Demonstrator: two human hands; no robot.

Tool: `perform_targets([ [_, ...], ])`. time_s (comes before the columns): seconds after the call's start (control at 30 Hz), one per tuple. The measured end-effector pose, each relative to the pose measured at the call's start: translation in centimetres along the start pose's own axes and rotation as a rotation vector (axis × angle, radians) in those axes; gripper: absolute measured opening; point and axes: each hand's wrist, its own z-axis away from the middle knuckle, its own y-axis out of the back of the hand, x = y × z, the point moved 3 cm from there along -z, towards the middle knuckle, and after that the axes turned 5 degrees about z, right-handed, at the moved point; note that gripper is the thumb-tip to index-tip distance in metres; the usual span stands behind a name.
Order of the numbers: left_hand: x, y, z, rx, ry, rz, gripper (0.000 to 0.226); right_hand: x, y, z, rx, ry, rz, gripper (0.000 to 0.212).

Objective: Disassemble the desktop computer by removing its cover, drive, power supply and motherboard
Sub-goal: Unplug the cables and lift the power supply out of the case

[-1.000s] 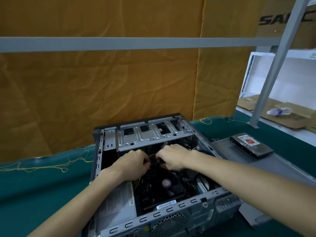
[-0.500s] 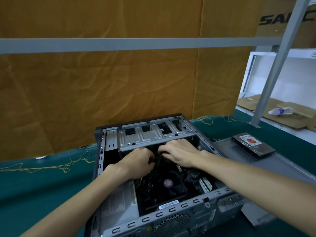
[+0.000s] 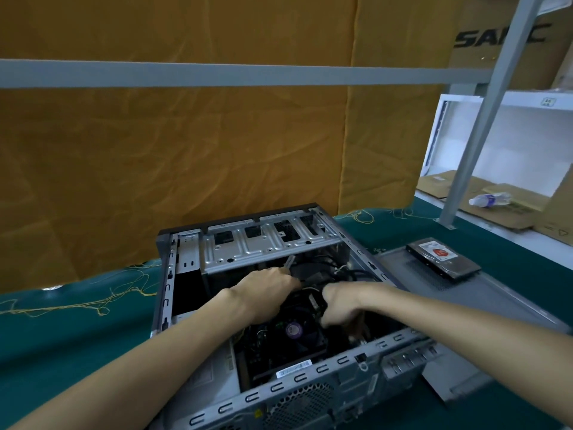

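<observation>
Open case [image 3: 248, 252] on the bench [image 3: 62, 336]; drive [image 3: 443, 259] already out, on the cover [image 3: 496, 293]. Left hand [image 3: 266, 293] and right hand [image 3: 341, 305] reach among cables [image 3: 347, 271]; grips cannot be told. Risk: tugging a latched connector could damage the motherboard socket.

Tabletop [image 3: 62, 342], green cloth-covered. On it: open case [image 3: 192, 274] at centre; grey cover [image 3: 483, 293] flat just right of it; loose yellow threads [image 3: 93, 305] left, possibly frayed cloth edging.
</observation>
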Motion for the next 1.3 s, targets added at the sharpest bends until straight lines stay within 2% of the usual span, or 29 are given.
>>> perform_targets([
  [0.03, 0.2, -0.1, -0.1, -0.014, -0.019, 0.015, 0.048, 0.0, -0.3, 0.0, -0.041, 0.006, 0.026, 0.020],
  [0.13, 0.4, -0.3, -0.2, -0.023, -0.040, -0.015, 0.034, -0.4, 0.1, 0.2, 0.094, 0.008, 0.237, 0.022],
  [0.23, 0.0, -0.5, 0.2, -0.031, -0.012, 0.068, 0.029, -0.5, 1.0, 1.0, 0.150, 0.026, 0.148, 0.022],
  [0.37, -0.3, 0.4, 0.3, 0.082, 0.022, 0.373, 0.024, -0.6, 3.5, 3.9, 0.245, 0.107, -0.224, 0.027],
  [0.5, 0.8, 1.5, 0.6, 0.142, -0.085, 0.752, 0.039, -0.6, 6.8, 8.0, 0.244, 0.226, -0.797, 0.035],
  [0.6, 1.2, 3.0, 0.5, 0.266, -0.082, 0.835, 0.017, -0.4, 10.7, 10.8, 0.271, 0.384, -1.122, 0.023],
  [0.7, -0.1, 4.7, 0.4, 0.449, 0.009, 0.914, 0.037, -0.3, 13.4, 11.7, 0.193, 0.520, -1.449, 0.024],
  [0.77, -1.7, 5.5, 0.5, 0.558, 0.091, 0.877, 0.039, -0.1, 14.1, 10.6, 0.232, 0.462, -1.544, 0.020],
  [0.87, -4.0, 6.1, 0.2, 0.673, 0.169, 0.650, 0.036, -0.1, 14.5, 7.2, 0.320, 0.352, -1.686, 0.014],
  [0.97, -6.0, 6.3, -0.8, 0.678, 0.259, 0.501, 0.041, -0.8, 14.9, 3.2, 0.392, 0.318, -1.790, 0.023],
  [1.03, -7.1, 5.8, -1.8, 0.615, 0.305, 0.435, 0.043, -1.3, 14.3, 0.5, 0.482, 0.237, -1.625, 0.036],
  [1.1, -8.1, 4.7, -2.5, 0.543, 0.346, 0.456, 0.046, -0.9, 13.2, -1.4, 0.713, 0.088, -1.086, 0.045],
  [1.17, -8.8, 3.3, -2.9, 0.462, 0.375, 0.556, 0.046, 0.5, 11.7, -2.4, 0.933, 0.008, -0.490, 0.041],
  [1.2, -9.0, 2.8, -3.1, 0.423, 0.389, 0.573, 0.045, 1.1, 10.8, -3.0, 0.953, 0.002, -0.297, 0.039],
  [1.23, -9.1, 2.5, -3.2, 0.389, 0.400, 0.573, 0.044, 1.7, 9.9, -3.5, 0.905, -0.006, -0.162, 0.041],
  [1.3, -8.7, 2.4, -3.2, 0.343, 0.400, 0.569, 0.043, 2.3, 8.5, -4.3, 0.751, -0.052, -0.042, 0.048],
])
